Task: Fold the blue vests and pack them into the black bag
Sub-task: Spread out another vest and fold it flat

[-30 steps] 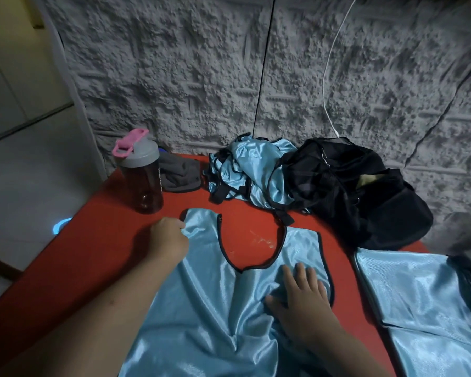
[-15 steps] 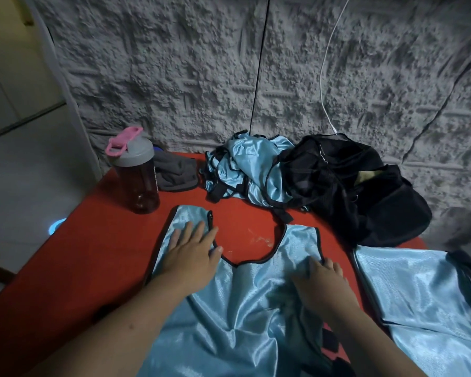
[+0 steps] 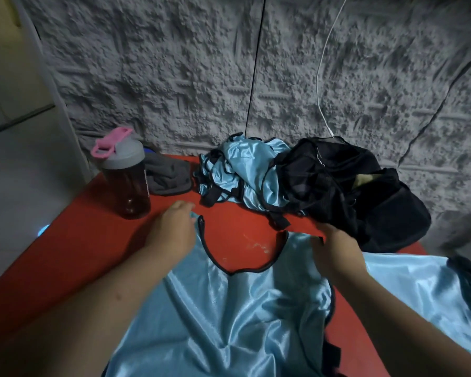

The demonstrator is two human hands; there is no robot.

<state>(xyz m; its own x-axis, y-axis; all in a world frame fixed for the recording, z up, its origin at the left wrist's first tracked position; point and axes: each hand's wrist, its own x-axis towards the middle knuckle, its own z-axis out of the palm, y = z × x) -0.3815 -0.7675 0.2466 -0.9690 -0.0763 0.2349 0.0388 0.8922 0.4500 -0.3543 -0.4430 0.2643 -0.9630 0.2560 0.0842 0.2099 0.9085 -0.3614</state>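
A shiny blue vest with black trim lies spread flat on the red table, its neckline facing the wall. My left hand sits at the tip of the left shoulder strap with its fingers curled over the end. At the tip of the right strap, my right hand has fingers and thumb closed on the cloth. A crumpled pile of blue vests lies by the wall, touching the black bag to its right. Folded blue vests lie flat at the right.
A dark bottle with a grey lid and pink loop stands at the back left, beside a grey cloth. A black cable and a white cable hang down the rough grey wall. The table's left edge drops to the floor.
Both hands slid forward from lying flat on the vest's chest to the tips of the shoulder straps, and their fingers have curled over the cloth.
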